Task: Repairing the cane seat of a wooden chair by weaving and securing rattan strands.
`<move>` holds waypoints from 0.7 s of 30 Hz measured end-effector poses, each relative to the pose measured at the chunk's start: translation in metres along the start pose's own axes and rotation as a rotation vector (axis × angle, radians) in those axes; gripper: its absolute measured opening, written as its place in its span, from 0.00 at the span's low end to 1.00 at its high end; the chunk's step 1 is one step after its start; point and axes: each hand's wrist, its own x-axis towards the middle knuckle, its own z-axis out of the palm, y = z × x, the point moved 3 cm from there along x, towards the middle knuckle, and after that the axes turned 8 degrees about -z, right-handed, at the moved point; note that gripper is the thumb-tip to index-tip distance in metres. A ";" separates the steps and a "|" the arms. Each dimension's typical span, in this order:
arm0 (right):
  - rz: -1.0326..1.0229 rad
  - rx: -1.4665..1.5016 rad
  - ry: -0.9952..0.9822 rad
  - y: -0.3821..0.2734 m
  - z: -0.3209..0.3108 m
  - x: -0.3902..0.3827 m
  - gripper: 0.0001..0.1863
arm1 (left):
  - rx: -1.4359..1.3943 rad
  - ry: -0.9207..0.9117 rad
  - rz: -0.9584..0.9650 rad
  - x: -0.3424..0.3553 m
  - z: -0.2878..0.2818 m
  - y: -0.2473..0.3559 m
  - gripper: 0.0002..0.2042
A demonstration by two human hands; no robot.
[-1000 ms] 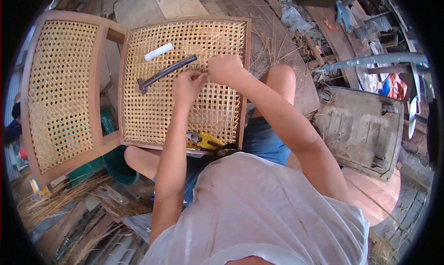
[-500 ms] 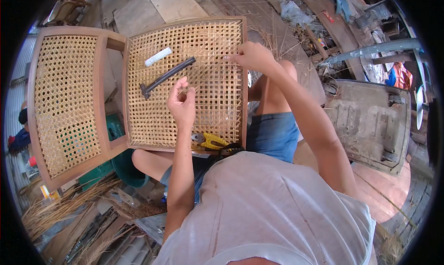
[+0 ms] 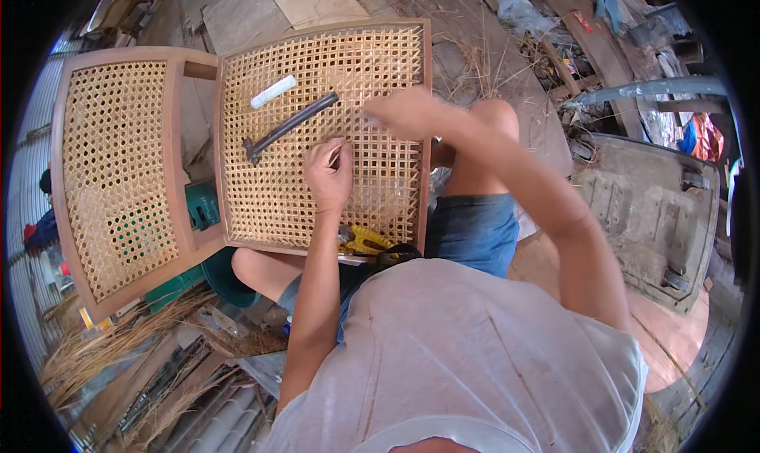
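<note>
A wooden frame with a woven cane panel (image 3: 380, 196) lies across my lap, joined on its left to a smaller cane panel (image 3: 119, 121). Above the middle of the larger weave, my left hand (image 3: 328, 176) has its fingers curled together; whatever they pinch is hidden. My right hand (image 3: 412, 113) is over the weave's upper right, smeared by motion, so its fingers cannot be read. A dark hammer (image 3: 293, 125) rests slantwise on the cane beside my left hand. Beyond it lies a short white stick (image 3: 273, 92). Yellow-handled pliers (image 3: 366, 239) sit at the near edge.
A green bucket (image 3: 228, 277) stands under the frame at the left, near loose straw-like strands (image 3: 111, 350). At the right lies a worn grey panel (image 3: 641, 216). Boards, plastic scraps and a blue-grey pole (image 3: 649, 90) crowd the far right.
My right hand has swept left from the frame's right edge to over the weave. My left hand has shifted slightly right and nearer, its fingers more curled. The view has shifted slightly.
</note>
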 end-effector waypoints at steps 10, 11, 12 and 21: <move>0.248 -0.305 0.203 0.076 -0.056 -0.056 0.12 | 0.004 -0.039 -0.041 -0.001 0.002 0.001 0.09; 0.351 -0.336 0.281 0.081 -0.065 -0.062 0.12 | 0.015 -0.028 -0.027 -0.001 0.000 0.001 0.10; 0.387 -0.336 0.227 0.082 -0.063 -0.062 0.11 | -0.001 -0.054 -0.084 -0.002 0.000 0.000 0.12; 0.012 0.188 0.685 0.011 -0.112 -0.067 0.16 | -0.362 -0.277 -0.058 0.061 0.033 0.078 0.16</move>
